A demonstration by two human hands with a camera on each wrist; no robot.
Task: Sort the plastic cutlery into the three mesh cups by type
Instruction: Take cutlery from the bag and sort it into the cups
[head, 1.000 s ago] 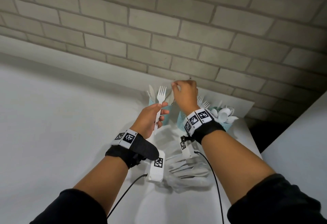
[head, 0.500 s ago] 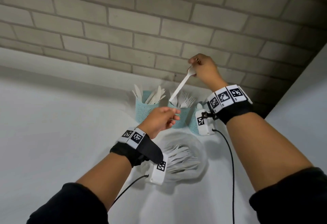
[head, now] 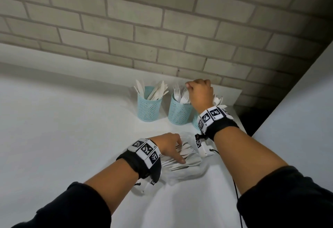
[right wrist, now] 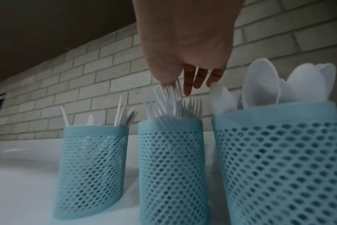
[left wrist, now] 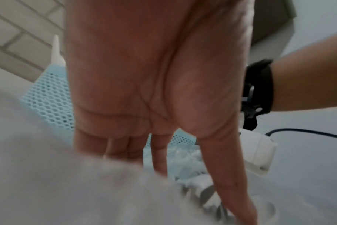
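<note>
Three teal mesh cups stand in a row by the wall: the knife cup (head: 149,108) (right wrist: 92,159), the fork cup (head: 178,114) (right wrist: 171,167) and the spoon cup (head: 196,122) (right wrist: 279,167), which my right wrist partly hides in the head view. My right hand (head: 198,90) (right wrist: 185,64) hovers over the fork cup. Its fingers hang down straight and its fingertips are at the fork tines (right wrist: 169,97). My left hand (head: 172,147) (left wrist: 144,76) reaches down with straight fingers onto the pile of white cutlery (head: 187,157) (left wrist: 204,188), which lies in a clear plastic bag.
A brick wall (head: 162,29) runs close behind the cups. The white table (head: 63,128) ends just right of the spoon cup at a dark gap (head: 246,119), with another white surface (head: 297,110) beyond. A black cable (head: 236,191) trails from my right wrist.
My right hand, which held a fork high above the middle cup, has come down to the fork tops. My left hand has dropped from near the cups onto the cutlery pile.
</note>
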